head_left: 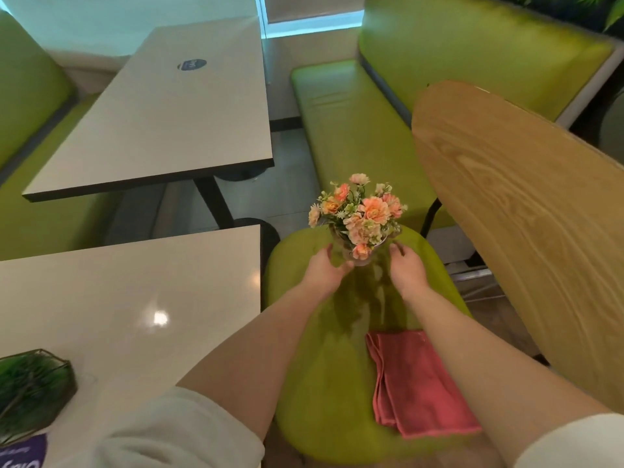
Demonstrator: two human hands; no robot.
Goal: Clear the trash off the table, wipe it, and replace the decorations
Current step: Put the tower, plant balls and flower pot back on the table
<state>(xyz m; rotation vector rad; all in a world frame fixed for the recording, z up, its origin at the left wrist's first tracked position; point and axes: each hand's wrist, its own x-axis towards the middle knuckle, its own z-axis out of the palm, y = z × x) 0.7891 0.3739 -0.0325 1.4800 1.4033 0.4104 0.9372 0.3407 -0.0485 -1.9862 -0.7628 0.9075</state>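
Two hands at a flower vase on a green seat.
Left hand (324,270) touched the flower vase (358,228), fingers spread; right hand (407,268) just beside, fingers loose. Pink cloth (418,383) lay nearer; counter (135,298) leftward.

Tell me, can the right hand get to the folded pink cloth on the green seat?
Probably yes. The folded pink cloth lies bare on the green seat, right under the right forearm. The right hand is open beside the vase of peach flowers, so it could draw back.
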